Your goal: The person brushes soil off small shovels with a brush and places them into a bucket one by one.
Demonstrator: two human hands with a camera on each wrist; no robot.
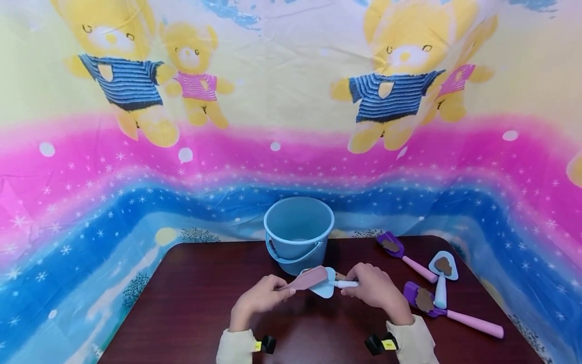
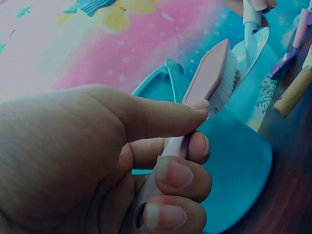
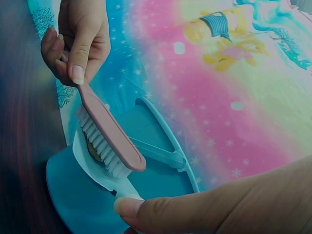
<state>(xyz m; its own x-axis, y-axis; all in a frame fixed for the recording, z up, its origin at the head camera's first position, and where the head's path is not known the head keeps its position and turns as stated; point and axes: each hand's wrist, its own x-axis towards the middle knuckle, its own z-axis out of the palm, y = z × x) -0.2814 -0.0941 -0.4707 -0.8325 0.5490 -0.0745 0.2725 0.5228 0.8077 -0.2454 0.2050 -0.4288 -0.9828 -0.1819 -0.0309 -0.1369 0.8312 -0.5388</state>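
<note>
A: Where does the brush (image 1: pixel 311 277) lie in relation to the hands?

B: Between them, held up above the tabletop (image 1: pixel 191 283) on the near side of the blue bucket (image 1: pixel 291 251), which stands by the middle of the far edge. The left hand (image 1: pixel 263 294) is nearer: its thumb and fingers are curled round the handle.

A: And its long axis?

B: It slants from the left hand toward the right hand (image 1: pixel 374 287) and a little toward the far edge, so the head reaches over the small pale-blue shovel (image 1: pixel 326 290).

A: What is the right hand doing?

B: It pinches that shovel's handle, with the blade pointing left, toward the brush.

A: Are the bristles (image 3: pixel 100 141) on the blade?

B: The right wrist view shows them facing the blade, over a brown patch (image 3: pixel 92 151); they look to be against it, though I can't tell how firmly.

A: So the relation that matters is brush head over blade?

B: I'd judge so. The other shovels (image 1: pixel 440 293), purple ones and a pale-blue one, lie toward the tabletop's right edge, apart from both hands.
</note>
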